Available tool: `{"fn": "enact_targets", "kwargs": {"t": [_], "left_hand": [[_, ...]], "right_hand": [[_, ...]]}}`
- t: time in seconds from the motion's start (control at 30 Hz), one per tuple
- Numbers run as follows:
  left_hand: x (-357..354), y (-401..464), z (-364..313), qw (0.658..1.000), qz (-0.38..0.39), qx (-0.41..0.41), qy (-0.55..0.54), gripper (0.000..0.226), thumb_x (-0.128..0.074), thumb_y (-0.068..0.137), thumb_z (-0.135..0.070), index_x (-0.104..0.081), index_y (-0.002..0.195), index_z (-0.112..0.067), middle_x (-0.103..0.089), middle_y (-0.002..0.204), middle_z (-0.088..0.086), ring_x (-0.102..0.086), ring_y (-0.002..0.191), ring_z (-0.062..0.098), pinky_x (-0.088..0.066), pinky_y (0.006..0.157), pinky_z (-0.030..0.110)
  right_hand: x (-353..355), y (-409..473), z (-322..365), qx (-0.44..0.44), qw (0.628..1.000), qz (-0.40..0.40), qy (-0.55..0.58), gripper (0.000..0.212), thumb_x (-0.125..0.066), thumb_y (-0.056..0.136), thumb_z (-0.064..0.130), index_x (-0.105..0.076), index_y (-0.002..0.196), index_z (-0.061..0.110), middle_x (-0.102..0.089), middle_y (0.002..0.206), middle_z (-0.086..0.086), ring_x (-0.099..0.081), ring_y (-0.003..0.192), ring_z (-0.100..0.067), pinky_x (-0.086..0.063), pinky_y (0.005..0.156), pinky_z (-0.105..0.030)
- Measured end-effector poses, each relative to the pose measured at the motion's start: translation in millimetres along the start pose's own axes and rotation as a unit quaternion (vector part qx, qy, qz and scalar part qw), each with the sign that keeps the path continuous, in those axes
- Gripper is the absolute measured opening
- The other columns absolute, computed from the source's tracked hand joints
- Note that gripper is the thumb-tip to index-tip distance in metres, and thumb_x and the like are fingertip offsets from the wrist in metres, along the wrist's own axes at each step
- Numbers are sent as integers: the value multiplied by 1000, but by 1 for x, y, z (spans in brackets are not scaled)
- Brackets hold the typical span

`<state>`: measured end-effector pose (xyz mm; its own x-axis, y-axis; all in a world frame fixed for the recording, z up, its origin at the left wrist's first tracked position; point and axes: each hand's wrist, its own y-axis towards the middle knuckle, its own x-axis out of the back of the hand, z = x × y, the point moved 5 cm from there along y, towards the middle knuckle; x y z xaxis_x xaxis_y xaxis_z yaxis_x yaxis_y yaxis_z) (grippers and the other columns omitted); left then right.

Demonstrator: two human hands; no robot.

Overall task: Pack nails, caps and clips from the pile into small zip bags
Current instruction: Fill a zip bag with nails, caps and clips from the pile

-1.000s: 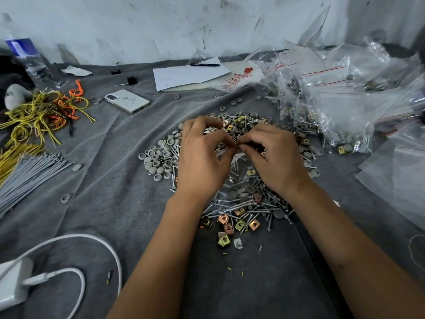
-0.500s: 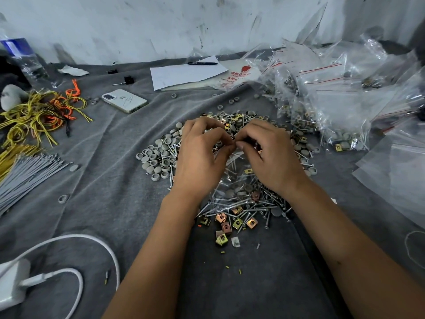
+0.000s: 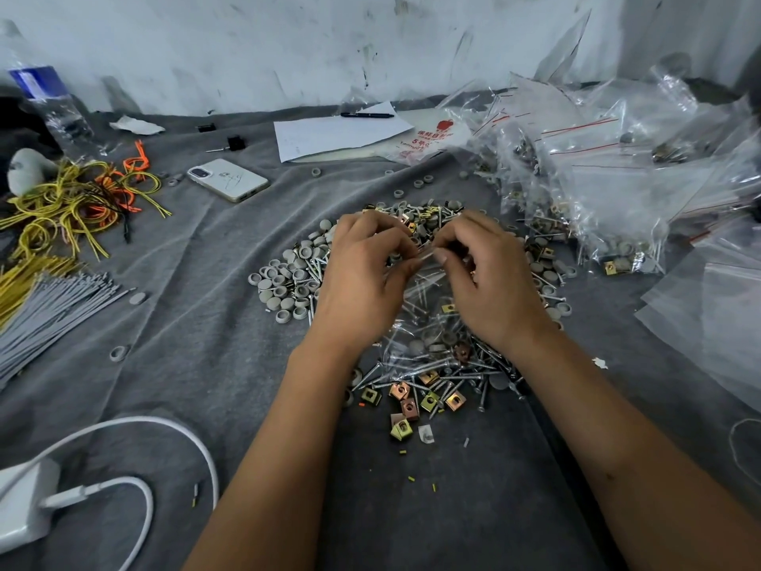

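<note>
— What lies nearest on the grey cloth (image 3: 197, 364)?

— At the near left corner a white charger (image 3: 20, 508) with its looped cable. Just beyond the forearms, loose brass clips (image 3: 405, 395) sit at the near edge of the pile (image 3: 424, 364).

— And the hands?

— Both are over the middle of the pile. The left hand (image 3: 362, 282) and the right hand (image 3: 490, 282) each pinch the top edge of one small zip bag (image 3: 428, 323), thumbs and forefingers close together at its mouth. So each grip is narrow and holding the bag. It hangs down between the wrists, touching the pile, with nails, caps and a clip or two visible inside it.

— What surrounds them?

— Grey caps (image 3: 284, 286) spread to the left of the left hand, nails (image 3: 444, 377) mixed through the heap. At the left edge, grey cable ties (image 3: 49, 311) and yellow and orange wires (image 3: 78, 199).

— Farther back?

— A phone (image 3: 228, 180) face down, then a sheet of paper (image 3: 337, 131) with a pen (image 3: 366, 115) on it, near the far edge. Filled bags (image 3: 576, 191) are heaped at the far right, a water bottle (image 3: 49, 105) at the far left corner.
</note>
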<state>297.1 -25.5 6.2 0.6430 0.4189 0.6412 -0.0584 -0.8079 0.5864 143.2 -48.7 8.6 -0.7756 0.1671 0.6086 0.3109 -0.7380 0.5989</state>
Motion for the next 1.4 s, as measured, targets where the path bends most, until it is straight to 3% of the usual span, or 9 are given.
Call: {"fn": "enact_targets", "kwargs": {"t": [0.17,0.4,0.53,0.63,0.77,0.93,1.03,1.2,1.4], "left_hand": [[-7,-3,-3,1000,6,-7,-13,10,-79,84,-4,-72,86,-10,-66,108,3,-50,109,23,-33,92,18],[-7,0,0,1000,6,2,-22,7,-78,90,-14,-74,87,-9,-66,109,3,-50,111,22,-36,93,26],[-3,1,5,999,22,25,-16,8,-76,92,-17,-74,88,-11,-66,113,0,-48,114,22,-33,95,23],[0,2,9,999,24,38,-17,6,-75,93,-18,-74,88,-13,-65,112,-3,-48,114,20,-29,94,13],[1,3,12,998,23,59,-24,3,-75,92,-18,-75,90,-17,-66,114,-3,-50,114,22,-32,94,27],[6,3,16,995,12,80,-51,5,-77,91,-16,-73,87,-18,-68,110,-6,-53,111,17,-38,104,44],[8,2,19,991,12,109,-80,12,-77,91,-18,-70,85,-25,-65,108,-13,-55,113,16,-39,108,53],[8,0,26,973,5,168,-160,11,-80,90,-16,-74,84,-22,-69,111,-7,-63,114,18,-47,105,52],[7,-3,27,944,-17,212,-254,13,-82,85,-8,-75,76,-14,-73,111,2,-68,110,20,-52,103,52]], "right_hand": [[-1,0,-2,5,999,38,27,5,-69,95,12,-69,97,7,-65,96,0,-60,95,-21,-50,82,-38],[4,0,-7,-33,998,3,45,11,-71,95,17,-70,91,7,-67,84,0,-62,78,-13,-50,67,-25],[7,1,-9,-40,998,-26,42,11,-71,95,15,-69,90,6,-64,82,2,-59,75,-9,-41,66,-10],[8,0,-11,-49,997,-42,41,10,-71,95,14,-68,89,7,-64,82,3,-60,78,-11,-42,70,-9],[9,0,-14,-60,996,-56,47,11,-71,95,15,-68,88,7,-66,83,2,-61,82,-12,-44,70,-14],[11,0,-19,-76,994,-58,54,12,-69,97,17,-68,90,7,-66,82,3,-61,76,-13,-47,67,-25],[12,0,-21,-83,993,-62,56,12,-68,98,17,-67,91,7,-64,80,3,-59,73,-9,-44,65,-19],[15,0,-25,-102,990,-77,58,11,-69,97,17,-68,90,9,-61,76,12,-56,70,1,-39,61,-10],[15,0,-31,-122,986,-71,87,10,-69,98,19,-68,93,11,-64,80,10,-60,74,-5,-45,65,-19]]}}
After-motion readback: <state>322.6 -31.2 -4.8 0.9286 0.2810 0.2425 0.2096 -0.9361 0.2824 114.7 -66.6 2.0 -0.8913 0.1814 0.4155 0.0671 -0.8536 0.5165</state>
